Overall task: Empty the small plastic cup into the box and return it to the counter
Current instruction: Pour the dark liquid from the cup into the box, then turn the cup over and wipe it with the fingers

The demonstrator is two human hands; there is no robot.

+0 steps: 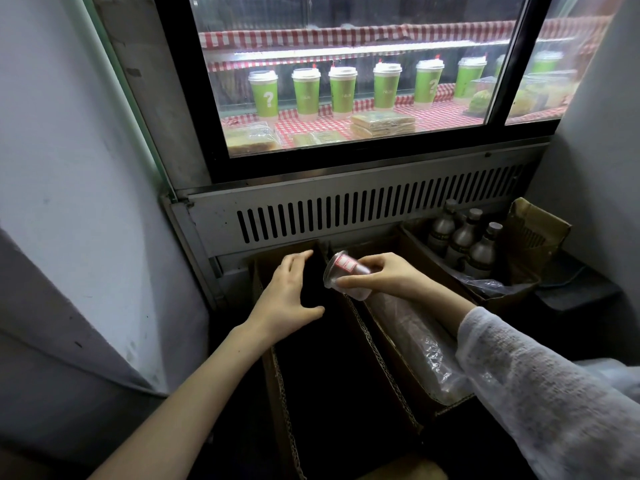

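Note:
My right hand (381, 277) grips a small clear plastic cup (341, 270) with a red-and-white label. The cup lies tipped on its side, its open mouth turned left over the dark inside of an open cardboard box (277, 368) on the floor. My left hand (289, 296) hovers over that box's far left part, palm down, fingers spread, holding nothing. I cannot tell whether anything is inside the cup. The box's interior is too dark to see into.
A second cardboard box (398, 362) with a long plastic sleeve stands right of the first. Another box (530, 237) at the back right holds several dark bottles. Behind them rises a glass display fridge (363, 98) with green cups, above a vent grille (381, 209). Walls close in on both sides.

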